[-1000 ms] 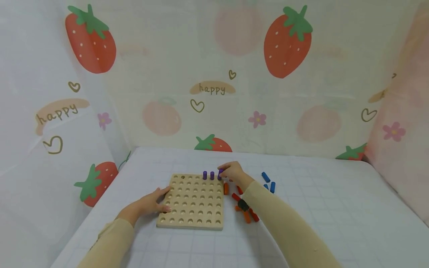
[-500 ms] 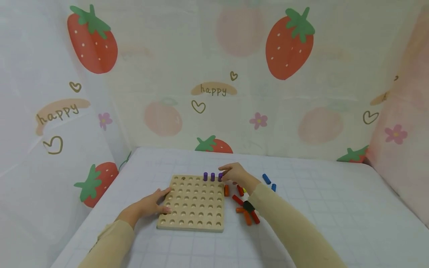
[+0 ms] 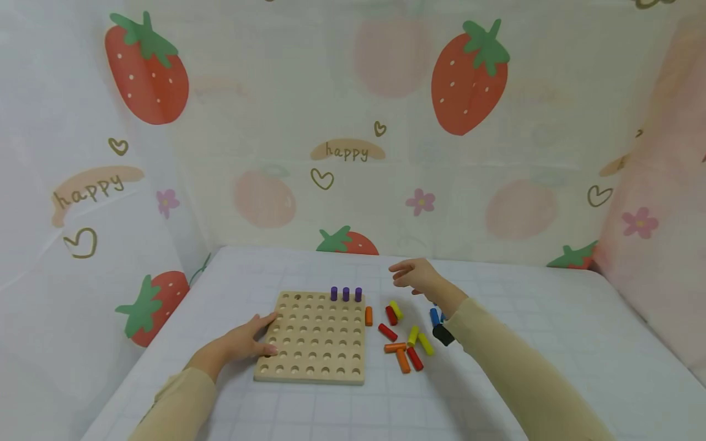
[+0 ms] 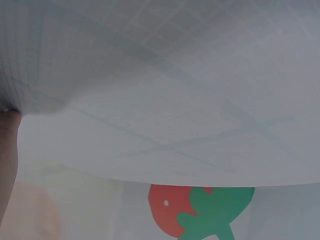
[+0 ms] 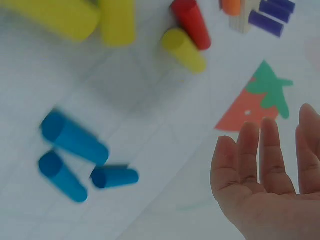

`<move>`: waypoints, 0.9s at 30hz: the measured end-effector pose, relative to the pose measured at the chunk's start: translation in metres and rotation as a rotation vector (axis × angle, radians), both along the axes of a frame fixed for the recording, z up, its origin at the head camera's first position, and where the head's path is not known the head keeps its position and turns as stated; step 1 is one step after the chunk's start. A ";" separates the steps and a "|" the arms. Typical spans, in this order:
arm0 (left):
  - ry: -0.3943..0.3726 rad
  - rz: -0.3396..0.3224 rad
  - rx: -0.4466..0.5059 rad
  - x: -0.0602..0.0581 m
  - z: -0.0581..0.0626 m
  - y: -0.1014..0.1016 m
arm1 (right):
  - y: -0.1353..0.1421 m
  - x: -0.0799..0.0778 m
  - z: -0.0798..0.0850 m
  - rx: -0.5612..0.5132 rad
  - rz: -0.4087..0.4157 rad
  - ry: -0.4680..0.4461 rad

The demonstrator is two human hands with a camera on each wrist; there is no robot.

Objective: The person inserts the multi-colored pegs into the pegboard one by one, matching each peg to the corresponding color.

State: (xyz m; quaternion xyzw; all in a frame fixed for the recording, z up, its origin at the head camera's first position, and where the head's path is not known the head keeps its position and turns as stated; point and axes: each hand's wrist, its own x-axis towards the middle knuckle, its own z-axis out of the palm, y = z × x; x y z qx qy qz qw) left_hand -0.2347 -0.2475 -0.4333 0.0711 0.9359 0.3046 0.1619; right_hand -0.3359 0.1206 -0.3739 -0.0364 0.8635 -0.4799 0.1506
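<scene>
A square wooden pegboard with rows of round holes lies on the table. Three purple pegs stand upright in its back row, at the right end. My left hand rests on the board's left edge, thumb on its top; in the left wrist view only part of a finger shows. Holding nothing, my right hand hovers in the air right of the board with its fingers loosely extended. In the right wrist view, blue pegs lie on the table near the hand, whose fingers are spread and bare.
Right of the board lie loose orange pegs, red pegs and yellow pegs. The dark wrist camera partly covers the blue pegs in the head view. A strawberry-print cloth hangs behind the table.
My right hand has let go of the third purple peg, which stands in the board, and has moved right, away from it. The left hand stays on the board's edge.
</scene>
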 end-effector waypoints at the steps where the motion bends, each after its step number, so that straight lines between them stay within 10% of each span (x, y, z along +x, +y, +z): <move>1: -0.002 0.003 -0.002 0.000 0.000 0.000 | 0.005 0.000 0.000 0.007 -0.004 0.006; 27: -0.028 0.026 -0.006 -0.004 -0.008 -0.002 | 0.094 0.024 -0.014 0.087 -0.066 -0.076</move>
